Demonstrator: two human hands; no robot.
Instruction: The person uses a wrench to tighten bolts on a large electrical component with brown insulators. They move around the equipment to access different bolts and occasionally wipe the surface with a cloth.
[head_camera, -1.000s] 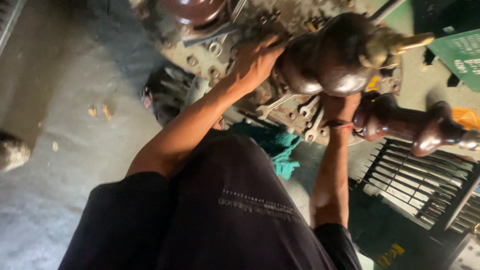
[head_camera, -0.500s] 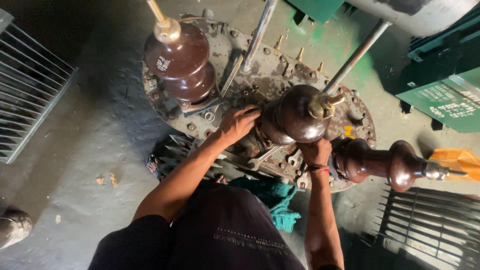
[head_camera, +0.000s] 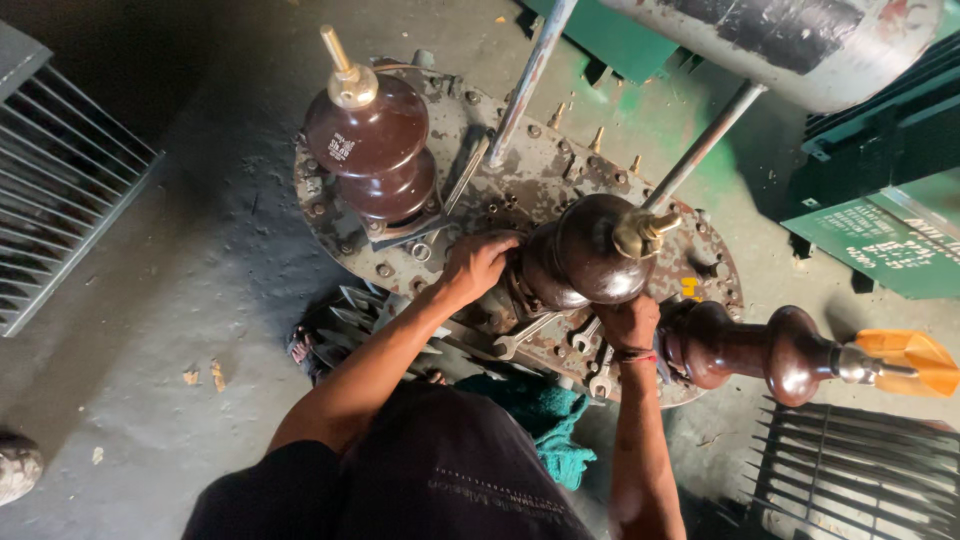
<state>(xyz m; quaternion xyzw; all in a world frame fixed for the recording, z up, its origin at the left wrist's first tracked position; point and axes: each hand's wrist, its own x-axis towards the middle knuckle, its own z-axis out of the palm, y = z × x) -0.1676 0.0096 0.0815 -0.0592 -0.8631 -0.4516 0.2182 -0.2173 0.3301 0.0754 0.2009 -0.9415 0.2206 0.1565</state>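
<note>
Head view, looking down on a round rusty cover plate (head_camera: 520, 190) studded with bolts, on a concrete floor (head_camera: 200, 300). Middle bushing (head_camera: 580, 250), dark brown glazed ceramic with a brass stud on top, stands near plate centre. Left hand (head_camera: 478, 265) is at its 9 o'clock, fingers curled round the base flange, gripping it. Right hand (head_camera: 628, 325) is at its 5 o'clock, pressed under the skirt; grip partly hidden, so can't tell if it's clenched on the bushing or on hardware below. Spanners (head_camera: 545, 335) lie on the plate at 6 o'clock, just beside both hands. Second bushing (head_camera: 372, 150) stands upright at 10 o'clock, well apart. Third bushing (head_camera: 755, 350) lies on its side at 3 o'clock, with an orange cap (head_camera: 905, 362) on its tip. Two grey rods (head_camera: 530, 80) rise at 12 to 1 o'clock toward a grey tank (head_camera: 790, 45). Teal rag (head_camera: 545, 420) at 6 o'clock by the knees. Handling call: bushing looks heavy, rigid, glossy so likely slippery, and the porcelain chips easily; best held low at the flange with both hands, not by the brass stud.
</note>
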